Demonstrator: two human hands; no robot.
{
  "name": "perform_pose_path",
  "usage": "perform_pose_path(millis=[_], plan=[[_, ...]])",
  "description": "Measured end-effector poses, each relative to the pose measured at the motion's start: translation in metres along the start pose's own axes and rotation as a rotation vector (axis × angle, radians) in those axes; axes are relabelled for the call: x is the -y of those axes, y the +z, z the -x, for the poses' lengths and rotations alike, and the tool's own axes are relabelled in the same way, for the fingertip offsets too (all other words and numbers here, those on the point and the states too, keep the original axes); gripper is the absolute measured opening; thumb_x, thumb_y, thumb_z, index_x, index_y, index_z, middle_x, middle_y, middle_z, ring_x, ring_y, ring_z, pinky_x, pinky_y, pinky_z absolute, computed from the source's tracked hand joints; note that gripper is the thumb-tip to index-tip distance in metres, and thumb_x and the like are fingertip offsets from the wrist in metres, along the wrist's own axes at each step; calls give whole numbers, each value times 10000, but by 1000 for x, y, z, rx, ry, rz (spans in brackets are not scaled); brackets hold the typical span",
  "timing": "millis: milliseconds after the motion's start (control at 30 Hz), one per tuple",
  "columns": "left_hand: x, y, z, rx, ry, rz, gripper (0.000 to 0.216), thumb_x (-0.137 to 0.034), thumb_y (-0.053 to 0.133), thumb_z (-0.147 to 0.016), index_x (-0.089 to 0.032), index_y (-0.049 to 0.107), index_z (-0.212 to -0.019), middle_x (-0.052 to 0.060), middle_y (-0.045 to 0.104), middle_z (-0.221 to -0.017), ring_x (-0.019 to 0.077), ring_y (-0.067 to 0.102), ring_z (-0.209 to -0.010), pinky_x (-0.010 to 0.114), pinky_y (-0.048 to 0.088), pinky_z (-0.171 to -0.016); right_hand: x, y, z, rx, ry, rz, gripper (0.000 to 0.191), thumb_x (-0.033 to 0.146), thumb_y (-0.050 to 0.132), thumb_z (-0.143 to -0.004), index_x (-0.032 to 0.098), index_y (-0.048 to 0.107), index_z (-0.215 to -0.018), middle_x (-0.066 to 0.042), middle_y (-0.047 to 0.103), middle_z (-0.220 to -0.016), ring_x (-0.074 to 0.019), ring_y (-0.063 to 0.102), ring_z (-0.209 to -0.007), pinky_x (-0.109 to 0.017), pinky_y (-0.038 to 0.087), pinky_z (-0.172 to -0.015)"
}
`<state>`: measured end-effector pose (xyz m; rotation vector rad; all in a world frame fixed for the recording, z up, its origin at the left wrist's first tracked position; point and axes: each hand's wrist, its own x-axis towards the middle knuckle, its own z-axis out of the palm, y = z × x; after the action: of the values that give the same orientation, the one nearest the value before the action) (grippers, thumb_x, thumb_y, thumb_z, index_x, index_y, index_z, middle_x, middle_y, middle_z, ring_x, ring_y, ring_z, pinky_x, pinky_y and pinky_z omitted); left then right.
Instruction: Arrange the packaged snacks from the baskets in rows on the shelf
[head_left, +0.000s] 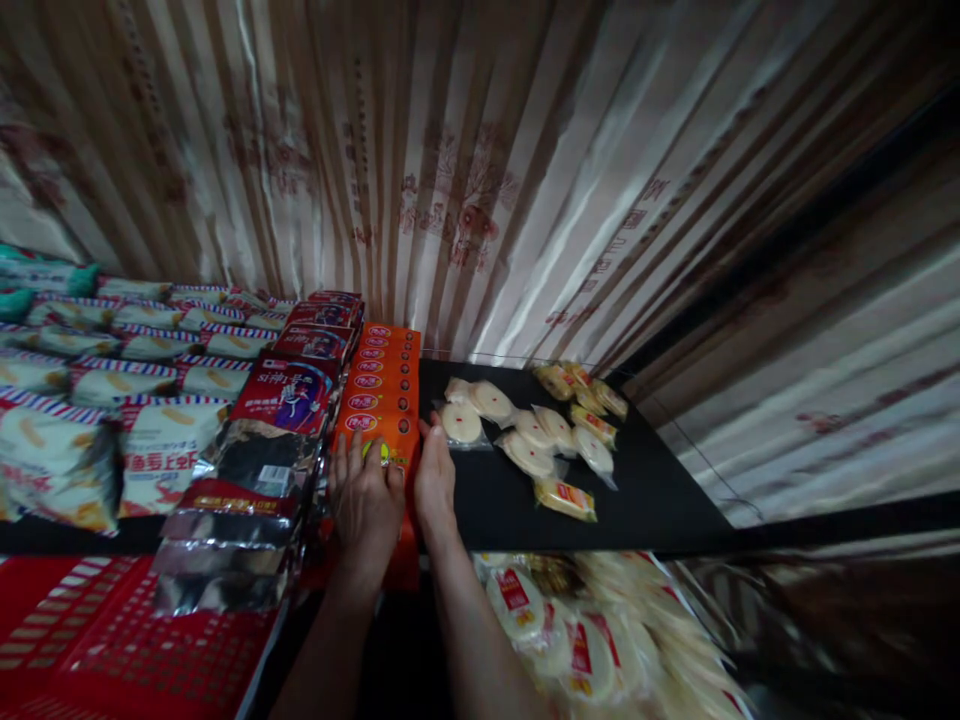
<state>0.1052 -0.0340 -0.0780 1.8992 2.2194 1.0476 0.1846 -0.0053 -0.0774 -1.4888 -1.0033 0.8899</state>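
Observation:
My left hand lies flat, fingers stretched, on the near end of a row of orange snack packs on a black shelf. Pressed against the right side of that row is my right hand, its fingers straight and together. Just right of it lie several clear-wrapped round white rice crackers and some yellow-wrapped ones.
Left of the orange row stand dark red and silver packs, then rows of white striped packs. A red plastic basket sits at lower left. More wrapped crackers fill the shelf below. A striped curtain hangs behind.

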Motion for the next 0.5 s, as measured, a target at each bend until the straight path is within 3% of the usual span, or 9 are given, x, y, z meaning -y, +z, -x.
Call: perform_pose_path(millis=[500], plan=[[5,3,-1,25,6,26,385,-240,469,-819,-119,601,-1160,140,514,-1331,322,364,-1304,473,327,-1067,6,1,1,-3,-4,46,633,573,242,-898,167,459,-1333,-102,538,-1315,-219,428,-1270,-396,257,-1081]])
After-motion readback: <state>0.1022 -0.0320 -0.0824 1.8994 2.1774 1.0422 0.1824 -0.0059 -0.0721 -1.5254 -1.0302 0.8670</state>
